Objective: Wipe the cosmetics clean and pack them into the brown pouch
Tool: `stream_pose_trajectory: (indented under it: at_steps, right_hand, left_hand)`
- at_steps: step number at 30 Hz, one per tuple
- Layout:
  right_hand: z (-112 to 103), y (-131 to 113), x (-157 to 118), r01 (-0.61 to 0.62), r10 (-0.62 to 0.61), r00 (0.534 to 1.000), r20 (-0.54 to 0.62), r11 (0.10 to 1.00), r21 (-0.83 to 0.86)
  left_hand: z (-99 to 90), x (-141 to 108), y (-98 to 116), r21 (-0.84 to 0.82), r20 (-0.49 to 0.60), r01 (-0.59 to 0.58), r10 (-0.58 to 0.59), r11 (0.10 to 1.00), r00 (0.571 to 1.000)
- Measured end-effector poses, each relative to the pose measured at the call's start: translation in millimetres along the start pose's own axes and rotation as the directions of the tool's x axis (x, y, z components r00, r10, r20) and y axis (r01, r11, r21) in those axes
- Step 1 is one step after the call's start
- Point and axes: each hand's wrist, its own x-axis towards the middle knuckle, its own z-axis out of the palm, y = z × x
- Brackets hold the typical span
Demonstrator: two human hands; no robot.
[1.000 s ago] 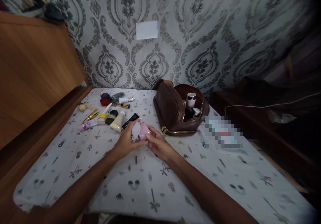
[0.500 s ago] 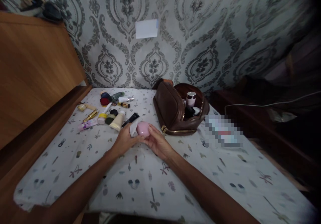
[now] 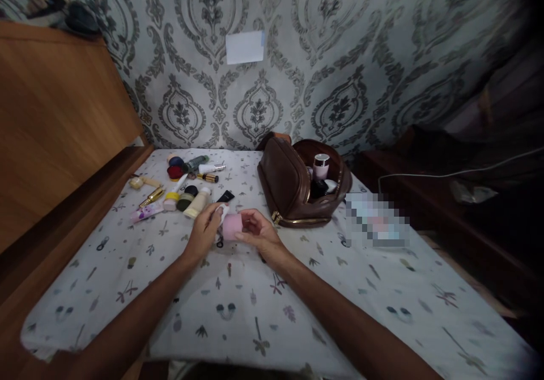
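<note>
A small pink jar is held on its side above the tablecloth, with the fingers and thumb of my right hand closed around its right end. In my left hand is a crumpled white wipe or tissue, pinched against the jar's left end. Just behind my left hand lie a cream-coloured tube and a black tube, partly covered by the fingers. To the right of my right hand stands a brown cosmetic bag, unzipped, with a pink bottle with a silver cap inside.
Several cosmetics lie at the back left, among them a red round container, a gold tube and a purple-and-white tube. A blurred-out packet rests at the right table edge. A wooden cabinet borders the left side.
My right hand has turned the pink jar so that its side now faces me. Both hands have shifted slightly left, and the wipe is bunched more tightly in my left fingers.
</note>
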Motion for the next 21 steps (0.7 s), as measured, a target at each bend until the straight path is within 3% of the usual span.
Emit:
stream_pose_trajectory:
  at_steps: [3, 6, 9, 12, 15, 18, 21]
  right_hand:
    - [-0.5, 0.4, 1.2, 0.031, -0.032, 0.999, -0.008, 0.996, -0.079]
    - [-1.8, 0.4, 2.1, 0.040, -0.045, 0.998, -0.046, 0.995, -0.094]
    - [-2.6, 0.4, 2.1, 0.050, -0.055, 0.997, -0.048, 0.994, -0.096]
    - [-1.2, 0.4, 0.3, 0.049, -0.049, 0.999, 0.009, 0.992, -0.114]
    - [1.4, 0.5, -2.4, 0.084, -0.073, 0.993, 0.091, 0.988, -0.131]
    - [2.6, -1.5, -4.7, 0.148, -0.130, 0.986, 0.107, 0.974, -0.174]
    - [3.1, -6.5, -7.2, 0.218, -0.197, 0.975, 0.100, 0.934, -0.285]
  left_hand:
    - [-0.8, -4.4, 4.6, 0.111, 0.012, -0.166, 0.165, 0.980, 0.986]
    - [1.2, -10.2, 8.9, 0.257, 0.070, -0.340, 0.333, 0.905, 0.940]
    - [1.7, -10.8, 10.7, 0.292, 0.106, -0.362, 0.347, 0.885, 0.932]
    - [-0.5, -4.9, 8.5, 0.143, 0.120, -0.213, 0.197, 0.967, 0.973]
    - [-1.1, 1.3, 5.0, -0.089, 0.153, 0.093, -0.079, 0.992, 0.985]
    - [1.9, 2.3, 5.1, -0.277, 0.144, 0.391, -0.364, 0.878, 0.920]
    - [4.4, 0.9, 9.1, -0.364, 0.230, 0.573, -0.525, 0.735, 0.819]
